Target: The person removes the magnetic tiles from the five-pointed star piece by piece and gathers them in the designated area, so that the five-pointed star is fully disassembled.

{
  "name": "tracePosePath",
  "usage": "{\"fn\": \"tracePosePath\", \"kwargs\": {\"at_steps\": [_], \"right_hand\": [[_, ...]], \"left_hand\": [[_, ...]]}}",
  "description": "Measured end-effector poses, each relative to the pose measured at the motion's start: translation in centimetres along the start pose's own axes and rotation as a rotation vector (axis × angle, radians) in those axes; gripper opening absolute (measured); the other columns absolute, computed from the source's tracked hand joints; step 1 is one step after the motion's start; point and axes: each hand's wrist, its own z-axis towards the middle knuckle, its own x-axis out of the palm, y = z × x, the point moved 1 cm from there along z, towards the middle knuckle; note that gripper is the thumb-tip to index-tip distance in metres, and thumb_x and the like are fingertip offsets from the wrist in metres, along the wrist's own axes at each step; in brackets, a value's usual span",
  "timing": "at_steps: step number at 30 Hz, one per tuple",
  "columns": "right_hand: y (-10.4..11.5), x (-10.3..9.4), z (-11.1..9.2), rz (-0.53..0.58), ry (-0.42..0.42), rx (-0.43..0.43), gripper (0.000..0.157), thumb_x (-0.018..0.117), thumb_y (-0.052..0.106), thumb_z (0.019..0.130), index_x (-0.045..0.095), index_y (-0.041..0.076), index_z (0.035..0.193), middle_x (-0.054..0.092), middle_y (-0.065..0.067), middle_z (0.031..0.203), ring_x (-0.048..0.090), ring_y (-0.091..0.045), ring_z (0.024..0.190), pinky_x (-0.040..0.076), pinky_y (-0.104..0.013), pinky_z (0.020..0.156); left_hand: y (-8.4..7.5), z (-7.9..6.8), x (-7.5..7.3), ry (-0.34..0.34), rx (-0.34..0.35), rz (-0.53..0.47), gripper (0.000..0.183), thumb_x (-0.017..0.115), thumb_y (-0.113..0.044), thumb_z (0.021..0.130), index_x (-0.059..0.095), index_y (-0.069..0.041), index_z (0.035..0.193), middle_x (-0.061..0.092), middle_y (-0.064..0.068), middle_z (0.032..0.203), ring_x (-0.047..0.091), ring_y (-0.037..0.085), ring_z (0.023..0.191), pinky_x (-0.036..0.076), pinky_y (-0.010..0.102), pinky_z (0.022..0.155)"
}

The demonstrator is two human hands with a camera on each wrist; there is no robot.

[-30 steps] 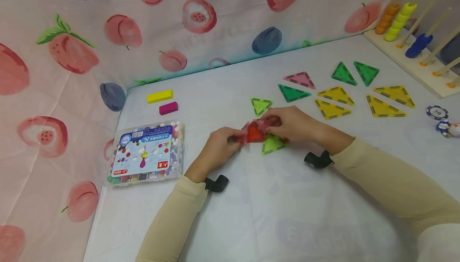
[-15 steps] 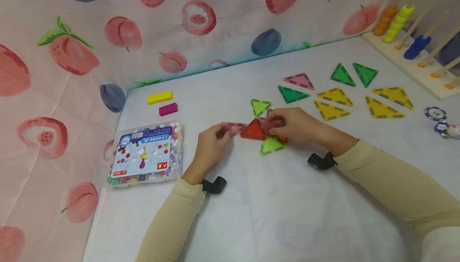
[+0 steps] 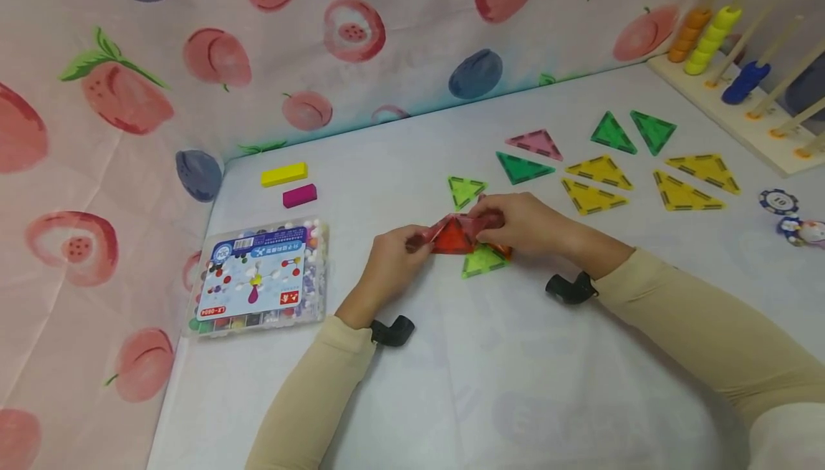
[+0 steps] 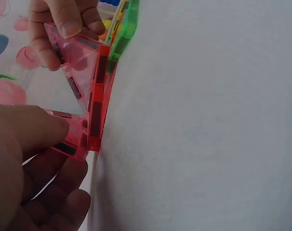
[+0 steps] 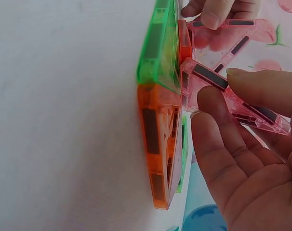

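Observation:
My left hand [image 3: 394,259] pinches a pink triangular magnetic tile [image 4: 73,137] between thumb and fingers. It stands tilted up along the left side of a red triangular magnetic tile [image 3: 453,239], which lies on the table. On the other side, my right hand [image 3: 525,223] pinches a second pink triangular magnetic tile [image 5: 211,74], also raised at the red tile's edge. The two pink tiles lean close together above the red one. A light green tile [image 3: 483,262] and an orange tile [image 5: 155,149] lie beside it, partly hidden under the right hand.
Another light green tile [image 3: 466,190] lies just behind the hands. Green, pink and yellow tiles [image 3: 599,171] are spread at the back right, near a bead stand [image 3: 728,97] and a poker chip [image 3: 778,201]. Left are a bead box [image 3: 258,276], a yellow block [image 3: 284,174] and a magenta block [image 3: 299,195].
Half a second ago my left hand held its pink tile lower and farther left. It has since come back right and tilted the tile up against the red one. My right hand stays nearly in place.

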Motion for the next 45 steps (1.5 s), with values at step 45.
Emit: {"fn": "tracePosePath", "kwargs": {"at_steps": [45], "right_hand": [[-1.4,-3.1,-1.0,-0.039,-0.107,0.061,0.034,0.066,0.028,0.082,0.057,0.019,0.114,0.057,0.0,0.096,0.048,-0.019,0.085,0.045,-0.031,0.068]], "left_hand": [[-0.8,-0.6,-0.7,-0.016,0.104,0.297,0.016,0.062,-0.011,0.081,0.067,-0.007,0.096,0.063,0.002,0.089,0.053,0.015,0.077,0.043,0.026,0.067]]}}
